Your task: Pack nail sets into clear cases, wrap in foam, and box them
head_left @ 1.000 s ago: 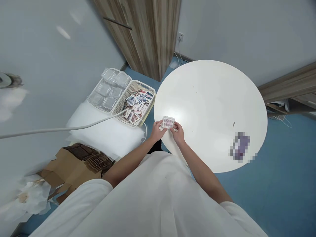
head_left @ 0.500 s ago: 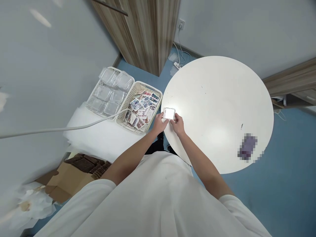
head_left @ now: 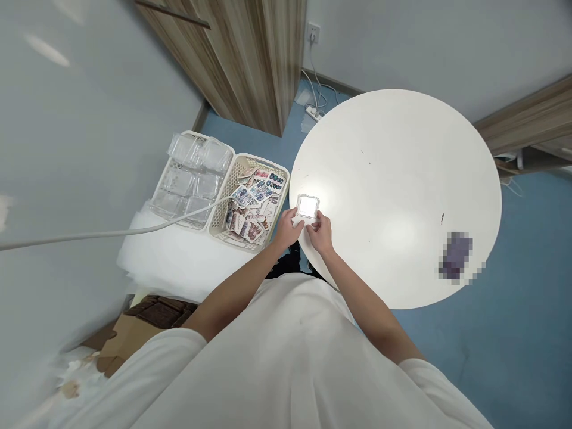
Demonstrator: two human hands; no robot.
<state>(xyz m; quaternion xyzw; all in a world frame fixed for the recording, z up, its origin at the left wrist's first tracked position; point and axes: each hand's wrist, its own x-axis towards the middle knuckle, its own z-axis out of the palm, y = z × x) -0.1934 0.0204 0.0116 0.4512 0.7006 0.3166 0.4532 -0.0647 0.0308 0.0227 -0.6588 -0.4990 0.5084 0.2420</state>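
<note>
A small clear plastic box (head_left: 308,206) with a bright white face lies at the left edge of the round white table. My left hand (head_left: 288,230) grips its near left corner, thumb stretched along the near side. At the near right corner is my right hand (head_left: 320,232), its fingers bent and drawn together against the box. Glare hides whatever the box contains. Left of my hands, a cream basket (head_left: 286,205) holds many printed cards (head_left: 259,199) with pictures of coloured nails.
Another basket (head_left: 161,173) holds stacked clear plastic boxes (head_left: 208,185). A white cable (head_left: 134,233) crosses in front of the baskets. An open cardboard carton (head_left: 127,339) stands at lower left. A blurred-out purple item (head_left: 456,255) lies on the round table (head_left: 402,149).
The view has shifted slightly. The box stays at the table edge between my hands. My right thumb and fingers have curled closer together at its near right corner.
</note>
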